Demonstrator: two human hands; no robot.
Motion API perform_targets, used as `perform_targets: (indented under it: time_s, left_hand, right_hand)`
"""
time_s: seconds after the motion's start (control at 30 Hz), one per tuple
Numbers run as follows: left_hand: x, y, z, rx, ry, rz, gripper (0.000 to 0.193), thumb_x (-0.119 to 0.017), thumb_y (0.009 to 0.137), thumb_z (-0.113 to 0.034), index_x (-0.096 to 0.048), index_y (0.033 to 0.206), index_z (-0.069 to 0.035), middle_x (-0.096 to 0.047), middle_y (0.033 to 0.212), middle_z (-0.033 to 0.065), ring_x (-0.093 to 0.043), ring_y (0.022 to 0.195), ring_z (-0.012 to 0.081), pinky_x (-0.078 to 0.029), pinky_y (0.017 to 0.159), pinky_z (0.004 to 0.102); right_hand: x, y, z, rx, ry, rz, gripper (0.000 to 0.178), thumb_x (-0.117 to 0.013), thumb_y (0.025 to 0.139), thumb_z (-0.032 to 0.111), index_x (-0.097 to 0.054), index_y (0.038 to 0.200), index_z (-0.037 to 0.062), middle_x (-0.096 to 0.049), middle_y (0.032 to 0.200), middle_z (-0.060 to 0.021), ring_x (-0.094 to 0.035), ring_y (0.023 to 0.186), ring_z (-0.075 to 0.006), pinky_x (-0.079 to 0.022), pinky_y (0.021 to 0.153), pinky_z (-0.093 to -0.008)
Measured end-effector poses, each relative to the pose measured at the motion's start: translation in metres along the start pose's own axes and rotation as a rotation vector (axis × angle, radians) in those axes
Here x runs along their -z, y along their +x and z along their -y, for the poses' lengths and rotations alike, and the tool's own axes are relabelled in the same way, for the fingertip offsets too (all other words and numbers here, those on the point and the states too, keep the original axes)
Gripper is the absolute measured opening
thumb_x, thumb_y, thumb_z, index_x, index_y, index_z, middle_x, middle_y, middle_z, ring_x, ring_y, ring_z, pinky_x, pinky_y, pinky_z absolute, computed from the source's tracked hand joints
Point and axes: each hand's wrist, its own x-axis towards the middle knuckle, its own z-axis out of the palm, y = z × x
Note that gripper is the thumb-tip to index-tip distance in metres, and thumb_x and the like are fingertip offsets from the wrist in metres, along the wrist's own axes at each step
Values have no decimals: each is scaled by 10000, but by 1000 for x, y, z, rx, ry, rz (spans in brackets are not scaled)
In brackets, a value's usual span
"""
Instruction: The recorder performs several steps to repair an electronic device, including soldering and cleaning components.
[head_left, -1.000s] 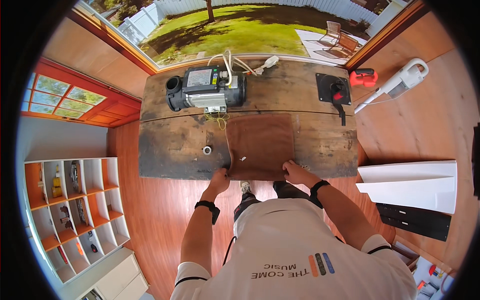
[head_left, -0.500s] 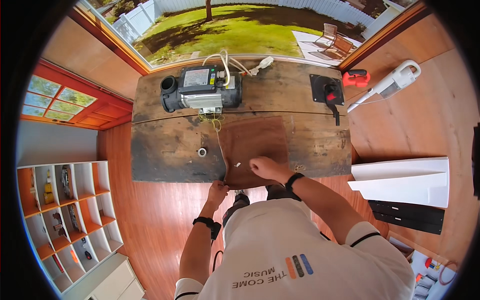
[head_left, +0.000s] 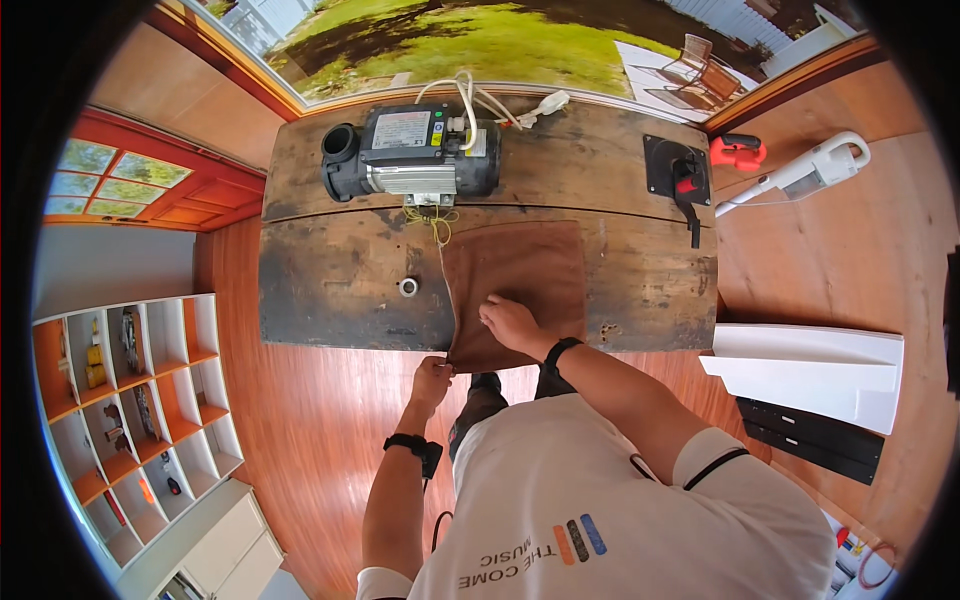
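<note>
A brown cloth [head_left: 545, 260] lies flat on the worn wooden workbench [head_left: 330, 270], its near edge hanging over the front. My left hand [head_left: 432, 382] pinches the cloth's near left corner just off the bench edge. Over the middle of the cloth, my right hand [head_left: 512, 325] has its fingers curled together; whatever may be between them is hidden. To the left of the cloth sits a small pale ring [head_left: 415, 287]. Beyond it stands a grey-and-black electric pump [head_left: 412, 178], with a yellow-green wire bundle [head_left: 442, 217] at its base touching or close to the cloth's far left corner.
A white cable with a plug [head_left: 550, 104] lies behind the pump. A black plate with a handle [head_left: 676, 170] is at the bench's right end. Beyond are a red tool [head_left: 738, 152] and a white stick vacuum [head_left: 812, 180]. Cubby shelving [head_left: 140, 410] stands at left.
My right hand has shifted left across the cloth, and the small white scrap seen there before no longer shows. My left hand keeps its pinch on the corner. The view has shifted slightly.
</note>
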Motion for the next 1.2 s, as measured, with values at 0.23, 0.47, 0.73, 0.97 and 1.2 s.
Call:
perform_targets:
  time_s: [0.23,0.47,0.73,0.97,1.2]
  left_hand:
    - [-1,-3,-9,29,50,-5,263,-559,885,-117,-559,1081,58,-681,900,135,-655,772,188,-527,624,296]
    - [-3,-8,-19,0,-28,1,257,-521,884,-69,-548,1115,42,-678,899,139,-661,720,190,-513,630,296]
    - [-6,-24,-57,95,-13,-89,347,-515,880,-106,-517,1187,56,-670,935,168,-683,716,212,-486,589,305]
    - [-15,-27,-70,121,18,-130,366,-517,880,-125,-493,1200,50,-669,951,169,-683,704,200,-479,548,297]
    - [-13,-24,-67,115,-11,-123,369,-532,883,-132,-482,1200,50,-672,957,165,-679,690,200,-474,524,288]
  right_hand:
    - [72,4,-19,-330,501,-10,98,-615,874,114,-608,886,17,-666,766,-112,-638,687,-201,-501,648,-333]
    - [205,-31,-141,-487,56,-463,144,-651,842,154,-700,933,53,-695,846,-137,-662,746,-250,-507,677,-336]
    - [206,-37,-154,-369,-96,-369,93,-643,810,110,-672,874,49,-663,781,-156,-638,754,-336,-509,672,-400]
    - [213,-33,-139,-285,-305,-232,192,-695,766,182,-616,835,21,-626,857,-176,-624,776,-366,-517,682,-441]
    - [212,-34,-135,-224,-458,-252,222,-705,756,203,-591,811,21,-573,883,-163,-618,797,-362,-526,664,-441]
